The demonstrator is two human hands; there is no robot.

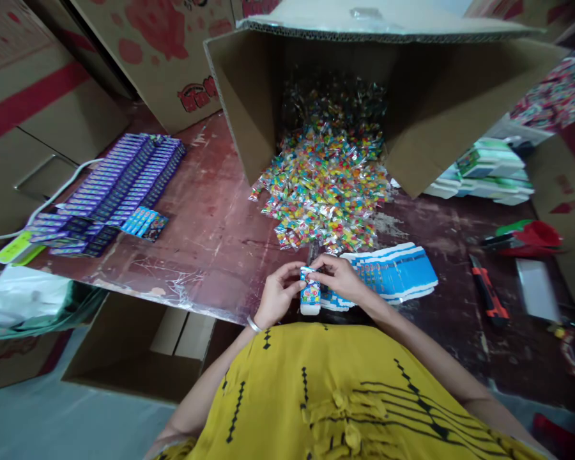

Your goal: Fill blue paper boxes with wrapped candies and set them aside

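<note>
Close in front of my body, both hands hold one small blue candy box [310, 295] with colourful print and a white lower end. The fingers of my left hand [278, 291] grip its left side near the top. My right hand [339, 276] pinches the upper right part, where the fingers hide some of the box top. Just right of it lies a fanned row of flat blue cartons [397, 275], partly under my right forearm. Beyond my hands, a heap of small clear candy packets [330, 185] spills from a cardboard box [246, 96] lying on its side.
Stacked purple boxes [119, 182] with several blue boxes [145, 223] stand left on the red table [211, 191]. To the right lie a utility knife [489, 294], red-handled scissors [531, 237] and green-white boxes [491, 167]. An open carton [124, 345] sits below the table edge.
</note>
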